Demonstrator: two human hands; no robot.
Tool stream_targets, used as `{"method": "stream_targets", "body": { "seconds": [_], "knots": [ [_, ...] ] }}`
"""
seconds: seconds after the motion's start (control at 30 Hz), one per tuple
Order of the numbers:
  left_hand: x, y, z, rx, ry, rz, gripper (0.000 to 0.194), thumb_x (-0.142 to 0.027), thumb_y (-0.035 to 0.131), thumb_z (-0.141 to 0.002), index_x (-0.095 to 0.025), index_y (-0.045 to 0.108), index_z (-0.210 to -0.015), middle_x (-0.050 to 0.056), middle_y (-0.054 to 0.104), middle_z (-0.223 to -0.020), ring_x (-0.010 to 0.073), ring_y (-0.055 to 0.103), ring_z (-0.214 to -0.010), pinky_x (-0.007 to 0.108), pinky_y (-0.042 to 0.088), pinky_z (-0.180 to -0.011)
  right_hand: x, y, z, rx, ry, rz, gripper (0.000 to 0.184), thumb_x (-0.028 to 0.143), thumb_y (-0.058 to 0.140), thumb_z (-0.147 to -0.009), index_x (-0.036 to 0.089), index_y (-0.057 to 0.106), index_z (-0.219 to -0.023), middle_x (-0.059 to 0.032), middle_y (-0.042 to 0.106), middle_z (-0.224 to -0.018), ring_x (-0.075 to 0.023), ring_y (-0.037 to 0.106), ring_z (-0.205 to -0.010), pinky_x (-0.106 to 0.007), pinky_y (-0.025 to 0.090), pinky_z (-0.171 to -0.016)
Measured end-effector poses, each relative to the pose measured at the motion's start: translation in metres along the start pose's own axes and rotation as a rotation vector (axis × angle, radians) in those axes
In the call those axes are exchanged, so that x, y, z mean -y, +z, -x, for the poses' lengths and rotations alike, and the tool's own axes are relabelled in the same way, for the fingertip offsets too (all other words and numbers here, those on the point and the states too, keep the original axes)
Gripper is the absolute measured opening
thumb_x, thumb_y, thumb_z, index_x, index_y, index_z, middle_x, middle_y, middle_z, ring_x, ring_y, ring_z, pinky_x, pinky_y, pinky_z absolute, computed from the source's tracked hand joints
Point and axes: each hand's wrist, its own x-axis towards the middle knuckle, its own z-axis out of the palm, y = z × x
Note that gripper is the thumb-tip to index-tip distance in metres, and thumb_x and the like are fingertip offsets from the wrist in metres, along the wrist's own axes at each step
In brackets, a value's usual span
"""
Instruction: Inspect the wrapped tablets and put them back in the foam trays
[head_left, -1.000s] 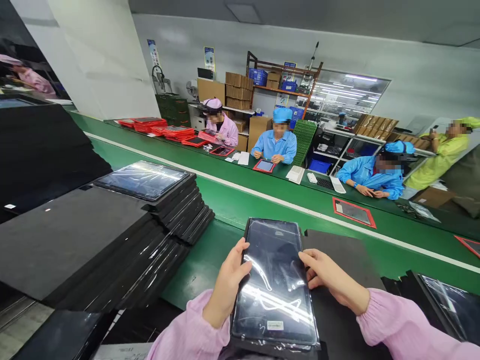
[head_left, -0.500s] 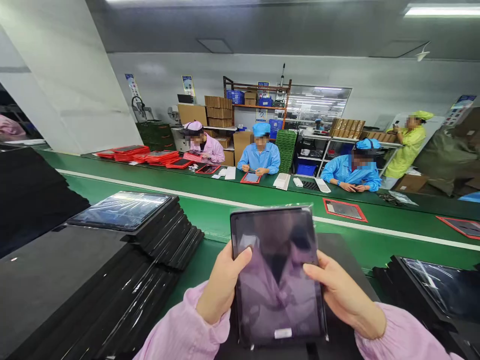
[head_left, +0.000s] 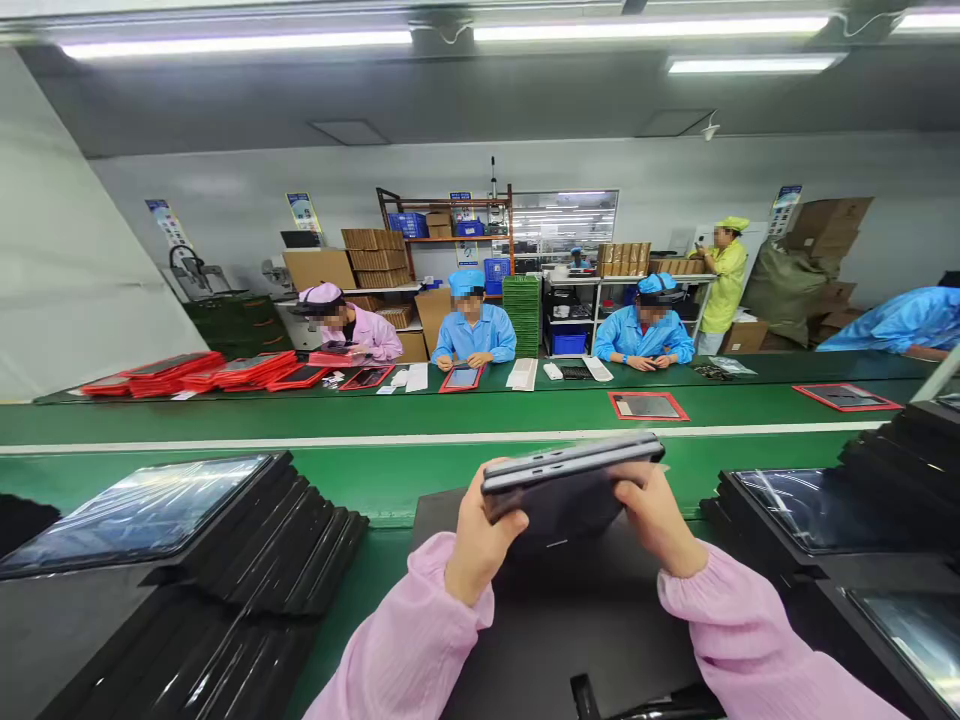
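My left hand (head_left: 481,530) grips the left end of a dark tablet (head_left: 574,500), thumb on its near face. The right end is held by my right hand (head_left: 658,515), fingers partly hidden behind it. Tipped up, the tablet shows its long edge, which looks like two layers; I cannot tell whether this is one device or two. Clear film sticks out at its right corner. Below both hands lies a black board (head_left: 585,630), with a glossy black strip (head_left: 645,706) at its near edge.
Stacked black trays stand left (head_left: 247,550) and right (head_left: 795,560), with glossy screens on top. Beyond runs a green conveyor (head_left: 337,465) with red-framed tablets (head_left: 649,405). Several co-workers (head_left: 474,325) sit across it; another person in yellow (head_left: 726,280) stands behind.
The tablet has tilted from facing me to nearly edge-on, with both hands still holding it. My view has turned right and up, bringing another co-worker's blue sleeve in at the right.
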Motion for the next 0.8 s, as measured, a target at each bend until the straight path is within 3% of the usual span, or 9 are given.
{"method": "stream_targets", "body": {
  "seconds": [0.07, 0.17, 0.3, 0.43, 0.6, 0.67, 0.8],
  "knots": [
    [-0.001, -0.004, 0.005, 0.075, 0.048, -0.044, 0.056, -0.075, 0.066, -0.051, -0.020, 0.065, -0.067, 0.006, 0.064, -0.067, 0.0260, 0.061, -0.069, 0.038, 0.051, -0.069, -0.003, -0.002, 0.008, 0.051, 0.005, 0.019, 0.056, 0.077, 0.069, -0.045, 0.021, 0.064, -0.046, -0.0085, 0.065, -0.057, -0.0285, 0.061, -0.065, -0.042, 0.049, -0.067],
    [0.005, -0.010, 0.013, 0.167, 0.103, -0.110, 0.058, -0.077, 0.057, -0.060, -0.020, 0.066, -0.063, 0.006, 0.064, -0.063, 0.0245, 0.060, -0.063, 0.038, 0.051, -0.063, -0.007, -0.003, 0.020, 0.047, -0.019, -0.096, 0.049, 0.070, 0.074, -0.045, 0.023, 0.069, -0.056, -0.0050, 0.066, -0.060, -0.0250, 0.060, -0.061, -0.038, 0.050, -0.061],
    [0.009, -0.015, 0.019, 0.242, 0.221, -0.131, 0.054, -0.072, 0.056, -0.068, -0.020, 0.071, -0.077, 0.008, 0.070, -0.070, 0.0238, 0.064, -0.065, 0.036, 0.051, -0.064, -0.009, -0.006, 0.032, 0.088, -0.113, -0.237, 0.042, 0.060, 0.079, -0.053, 0.026, 0.071, -0.077, -0.0034, 0.069, -0.074, -0.0229, 0.063, -0.068, -0.034, 0.052, -0.064],
    [0.005, -0.013, 0.020, 0.314, 0.307, -0.103, 0.049, -0.065, 0.054, -0.075, -0.020, 0.072, -0.079, 0.009, 0.073, -0.073, 0.0234, 0.068, -0.068, 0.034, 0.053, -0.064, -0.010, -0.009, 0.035, 0.195, -0.245, -0.230, 0.032, 0.055, 0.072, -0.068, 0.026, 0.069, -0.083, -0.0042, 0.070, -0.079, -0.0230, 0.065, -0.075, -0.035, 0.054, -0.069],
    [0.016, -0.010, 0.018, 0.352, 0.536, -0.003, 0.037, -0.054, 0.059, -0.078, -0.019, 0.071, -0.085, 0.009, 0.074, -0.071, 0.0213, 0.069, -0.065, 0.029, 0.055, -0.060, -0.007, -0.009, 0.035, 0.245, -0.428, -0.245, 0.025, 0.048, 0.067, -0.077, 0.027, 0.067, -0.092, -0.0037, 0.072, -0.082, -0.0213, 0.069, -0.075, -0.031, 0.058, -0.066],
    [0.022, -0.010, 0.017, 0.351, 0.545, 0.016, 0.036, -0.053, 0.059, -0.078, -0.020, 0.070, -0.087, 0.009, 0.074, -0.073, 0.0216, 0.069, -0.066, 0.030, 0.055, -0.061, -0.005, -0.009, 0.035, 0.260, -0.440, -0.244, 0.024, 0.047, 0.066, -0.079, 0.027, 0.067, -0.094, -0.0038, 0.072, -0.083, -0.0206, 0.069, -0.077, -0.031, 0.058, -0.067],
    [0.023, -0.012, 0.017, 0.398, 0.424, -0.035, 0.044, -0.061, 0.055, -0.077, -0.020, 0.070, -0.081, 0.010, 0.072, -0.069, 0.0227, 0.068, -0.065, 0.033, 0.054, -0.060, -0.006, -0.010, 0.034, 0.269, -0.436, -0.262, 0.024, 0.045, 0.067, -0.079, 0.027, 0.068, -0.094, -0.0041, 0.072, -0.084, -0.0200, 0.069, -0.079, -0.030, 0.058, -0.069]
  ]
}}
